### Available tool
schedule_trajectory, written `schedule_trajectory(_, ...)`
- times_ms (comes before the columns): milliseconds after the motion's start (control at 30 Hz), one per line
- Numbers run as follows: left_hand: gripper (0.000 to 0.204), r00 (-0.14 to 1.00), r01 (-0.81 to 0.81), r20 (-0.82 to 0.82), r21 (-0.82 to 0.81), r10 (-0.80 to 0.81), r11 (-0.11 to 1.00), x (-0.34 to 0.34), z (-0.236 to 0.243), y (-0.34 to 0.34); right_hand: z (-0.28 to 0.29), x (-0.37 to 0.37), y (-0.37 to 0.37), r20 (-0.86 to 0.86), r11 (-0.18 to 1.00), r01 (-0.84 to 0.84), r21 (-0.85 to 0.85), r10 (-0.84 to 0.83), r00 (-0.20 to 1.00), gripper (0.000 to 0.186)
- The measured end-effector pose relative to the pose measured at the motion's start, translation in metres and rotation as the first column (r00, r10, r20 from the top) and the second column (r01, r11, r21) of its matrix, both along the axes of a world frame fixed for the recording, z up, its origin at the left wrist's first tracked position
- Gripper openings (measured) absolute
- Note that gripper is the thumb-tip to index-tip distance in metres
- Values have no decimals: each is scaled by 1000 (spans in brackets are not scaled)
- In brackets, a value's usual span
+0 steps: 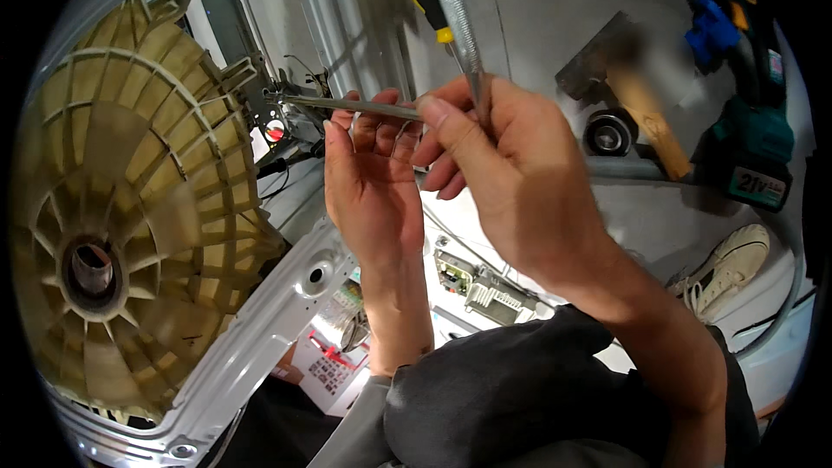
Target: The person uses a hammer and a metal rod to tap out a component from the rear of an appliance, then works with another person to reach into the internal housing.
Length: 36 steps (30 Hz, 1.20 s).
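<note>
My right hand (520,156) is closed, with the thumb pressing on a slim metal rod (373,107) that points left. A silvery, rough-textured metal bar (455,13) rises from the same hand; whether the two pieces are joined is hidden by the fingers. My left hand (377,173) is cupped, palm up and fingers apart, just below and behind the rod. To the left, a large yellowish ribbed plastic drum (143,208) with a round metal hub (91,269) sits inside a grey metal frame (251,329).
At upper right lie a hammer (646,113), a round bearing (610,133) and a teal cordless power tool (754,143). A yellow-black screwdriver (425,0) is beyond my right hand. A circuit board (485,290) lies below my hands, and a shoe (728,264) is at right.
</note>
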State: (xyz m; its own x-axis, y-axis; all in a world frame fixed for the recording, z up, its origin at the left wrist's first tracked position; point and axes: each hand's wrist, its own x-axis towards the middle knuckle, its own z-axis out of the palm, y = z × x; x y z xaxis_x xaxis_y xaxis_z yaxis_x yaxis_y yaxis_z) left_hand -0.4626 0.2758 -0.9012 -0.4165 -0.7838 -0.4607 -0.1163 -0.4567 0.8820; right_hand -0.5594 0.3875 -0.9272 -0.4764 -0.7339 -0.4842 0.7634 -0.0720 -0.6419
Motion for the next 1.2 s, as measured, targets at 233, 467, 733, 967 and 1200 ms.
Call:
schedule_trajectory(233, 20, 984, -170, 62, 11, 169, 985, 5, -4, -26, -8, 17, -30, 26, 999, 19, -41, -18, 1000, 24)
schedule_trajectory(467, 20, 984, -165, 70, 21, 163, 986, 15, -11, -36, -14, 16, -42, 24, 996, -79, 37, 78, 997, 24)
schedule_trajectory(733, 22, 971, -201, 123, -42, 204, 979, 15, -12, -39, -18, 23, -52, 133, 998, -59, -14, 60, 989, 25)
schedule_trajectory(967, 24, 971, -177, 148, -90, 189, 980, 20, -12, -49, -16, 22, -60, 169, 996, -74, -43, 80, 982, 24)
schedule_trajectory(1200, 25, 987, -123, 90, -83, 130, 989, 23, -8, -56, -16, 20, -65, 57, 994, -97, -50, 100, 993, 23)
